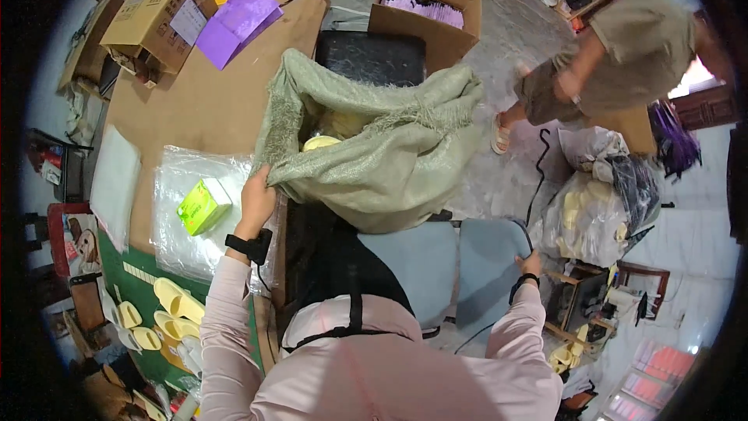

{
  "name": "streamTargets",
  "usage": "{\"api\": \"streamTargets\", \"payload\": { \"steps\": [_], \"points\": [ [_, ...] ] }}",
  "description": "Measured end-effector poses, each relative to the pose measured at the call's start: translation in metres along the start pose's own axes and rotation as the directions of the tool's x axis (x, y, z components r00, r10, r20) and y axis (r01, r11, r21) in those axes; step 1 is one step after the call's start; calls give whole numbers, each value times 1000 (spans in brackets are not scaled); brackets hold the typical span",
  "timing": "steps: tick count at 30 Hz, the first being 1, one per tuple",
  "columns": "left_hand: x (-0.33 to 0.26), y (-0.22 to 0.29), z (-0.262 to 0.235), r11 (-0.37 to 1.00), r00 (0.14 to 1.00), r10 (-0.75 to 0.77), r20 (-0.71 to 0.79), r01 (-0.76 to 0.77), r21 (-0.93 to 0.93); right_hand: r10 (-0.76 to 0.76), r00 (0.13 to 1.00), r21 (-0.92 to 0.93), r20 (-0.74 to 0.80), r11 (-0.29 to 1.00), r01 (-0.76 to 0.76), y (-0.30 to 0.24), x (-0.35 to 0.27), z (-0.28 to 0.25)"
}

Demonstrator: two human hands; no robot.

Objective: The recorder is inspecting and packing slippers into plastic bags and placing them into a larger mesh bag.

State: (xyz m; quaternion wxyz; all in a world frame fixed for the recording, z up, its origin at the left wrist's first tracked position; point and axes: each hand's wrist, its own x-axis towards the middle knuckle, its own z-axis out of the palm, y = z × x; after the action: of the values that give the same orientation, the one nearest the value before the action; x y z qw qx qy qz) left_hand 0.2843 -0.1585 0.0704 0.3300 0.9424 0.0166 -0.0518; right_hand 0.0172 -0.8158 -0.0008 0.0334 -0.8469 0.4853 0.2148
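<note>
While my left hand pinches the rim of the green woven sack at frame centre, sack bulging up and right of that grip, my right hand closed on the grey chair back, lower right

The woven sack was pale grey-green, with pale yellow pieces showing inside it. The small box was bright lime green on clear plastic sheets, the slippers cream-yellow on a dark green mat. The sleeves were pale pink, the chair seat grey-blue, the folder purple.
</note>
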Motion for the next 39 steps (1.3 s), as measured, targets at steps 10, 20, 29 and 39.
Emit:
{"api": "streamTargets", "payload": {
  "steps": [10,20,29,39],
  "points": [
    [-29,32,-3,771,774,631,55,-634,63,277,959,-151,68,953,-264,16,4,8],
    [-73,38,-10,680,496,605,623,-729,-79,-996,-74,53,52,-71,996,-338,-151,-59],
    [16,80,-93,737,736,622,266,-666,119,-939,284,-58,-195,300,952,-319,-75,-143],
    [7,93,-89,715,657,572,491,-693,94,-773,527,-95,352,531,842,-272,-80,-166]
  ]
}}
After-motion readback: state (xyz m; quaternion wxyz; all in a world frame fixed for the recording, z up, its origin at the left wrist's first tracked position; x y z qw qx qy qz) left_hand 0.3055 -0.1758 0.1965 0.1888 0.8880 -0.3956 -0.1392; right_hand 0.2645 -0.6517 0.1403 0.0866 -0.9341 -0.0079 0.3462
